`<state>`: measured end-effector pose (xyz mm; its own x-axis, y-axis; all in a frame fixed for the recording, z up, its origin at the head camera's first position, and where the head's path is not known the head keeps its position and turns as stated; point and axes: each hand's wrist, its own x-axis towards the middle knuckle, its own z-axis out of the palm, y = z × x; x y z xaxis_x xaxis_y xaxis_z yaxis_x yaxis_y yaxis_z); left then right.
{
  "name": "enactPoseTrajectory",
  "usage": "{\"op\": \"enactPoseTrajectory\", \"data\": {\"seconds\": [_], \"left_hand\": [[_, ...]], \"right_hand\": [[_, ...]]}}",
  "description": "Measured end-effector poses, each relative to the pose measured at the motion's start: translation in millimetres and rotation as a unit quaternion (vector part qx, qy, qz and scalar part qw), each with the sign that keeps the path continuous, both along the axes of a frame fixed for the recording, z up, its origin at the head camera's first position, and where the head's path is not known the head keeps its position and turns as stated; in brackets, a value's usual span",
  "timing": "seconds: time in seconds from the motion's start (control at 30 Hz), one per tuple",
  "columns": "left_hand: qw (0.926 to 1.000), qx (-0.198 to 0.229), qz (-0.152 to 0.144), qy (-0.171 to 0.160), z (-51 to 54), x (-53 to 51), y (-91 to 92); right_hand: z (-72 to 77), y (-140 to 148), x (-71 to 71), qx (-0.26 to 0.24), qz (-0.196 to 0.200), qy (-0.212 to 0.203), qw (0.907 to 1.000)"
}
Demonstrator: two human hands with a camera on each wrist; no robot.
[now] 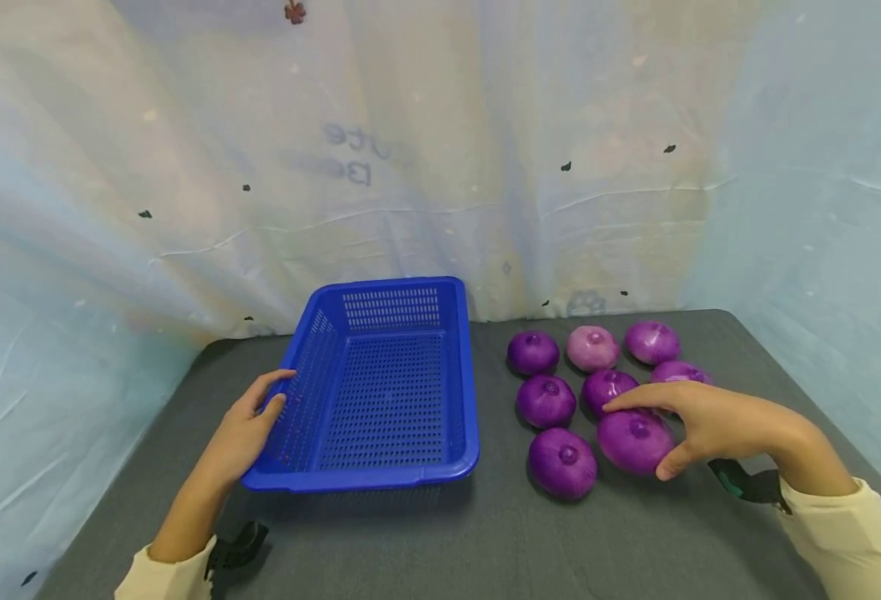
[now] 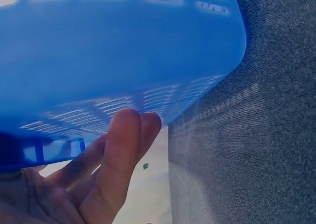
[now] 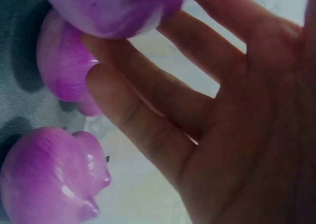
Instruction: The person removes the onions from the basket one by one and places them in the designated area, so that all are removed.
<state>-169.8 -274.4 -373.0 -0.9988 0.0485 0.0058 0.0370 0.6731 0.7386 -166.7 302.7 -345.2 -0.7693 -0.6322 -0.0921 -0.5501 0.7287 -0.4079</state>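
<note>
A blue plastic basket [image 1: 478, 417] with slotted walls stands on the left of the table, with nothing inside. My left hand [image 1: 248, 429] grips its left rim, the fingers lying along the outside of the slotted wall [image 2: 118, 103] in the left wrist view. On the right, my right hand [image 1: 710, 421] holds a large red onion [image 1: 631, 446] between thumb and fingers. That same onion [image 3: 118, 11] appears at the top of the right wrist view, against the fingers. Part of its right side is hidden by the hand.
Several other red onions sit loosely in rows near the right hand, among them a near one [image 1: 563, 464], a paler one [image 1: 593, 347] and one partly covered by the hand [image 1: 680, 372]. A grey cloth [image 1: 410, 550] covers the table. Pale curtains [image 1: 440, 167] hang behind and at both sides.
</note>
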Motion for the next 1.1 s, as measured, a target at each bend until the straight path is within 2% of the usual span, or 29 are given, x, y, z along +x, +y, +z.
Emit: {"op": "enactPoseTrajectory", "data": {"seconds": [0.37,0.6,1.1], "left_hand": [[0.9999,-0.010,0.000,0.005,-0.5,0.8,0.6],[1.0000,-0.007,0.002,0.002,-0.3,0.9,0.4],[1.0000,0.003,0.005,0.001,0.3,0.5,0.0]], "right_hand": [[-13.1,1.1,-6.1,0.000,0.020,-0.042,0.9989],[-17.8,1.9,-9.6,-0.018,0.041,-0.069,0.9966],[-22.9,5.8,-13.1,-0.005,0.049,-0.036,0.9982]]}}
